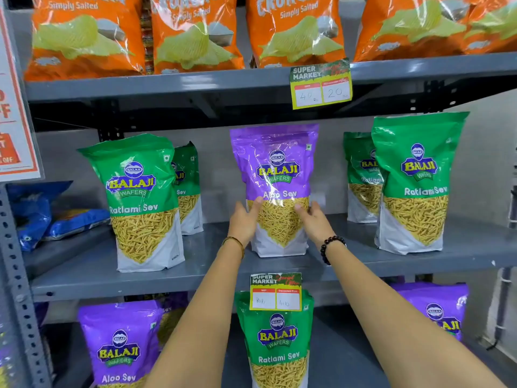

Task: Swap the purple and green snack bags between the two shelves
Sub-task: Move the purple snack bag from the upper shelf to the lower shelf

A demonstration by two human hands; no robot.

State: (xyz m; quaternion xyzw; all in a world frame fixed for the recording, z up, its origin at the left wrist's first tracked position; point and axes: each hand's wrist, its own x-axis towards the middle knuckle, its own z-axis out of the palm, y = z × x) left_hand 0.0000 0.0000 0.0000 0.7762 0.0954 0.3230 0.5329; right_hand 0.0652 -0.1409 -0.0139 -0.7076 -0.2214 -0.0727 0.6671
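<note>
A purple Aloo Sev bag (275,169) stands upright in the middle of the middle shelf (195,273). My left hand (243,222) and my right hand (314,221) press its two lower sides. Green Ratlami Sev bags stand on the same shelf: one at the left front (142,197), one behind it (187,186), and two at the right (416,180) (361,175). On the lower shelf a green bag (277,343) stands in the middle between purple bags at the left (119,345) and right (439,306).
Orange crisp bags (193,32) fill the top shelf. Price tags hang on the shelf edges (321,85) (276,292). Blue packets (36,214) lie at the far left of the middle shelf. A perforated steel upright (16,289) and a sale sign (14,107) are on the left.
</note>
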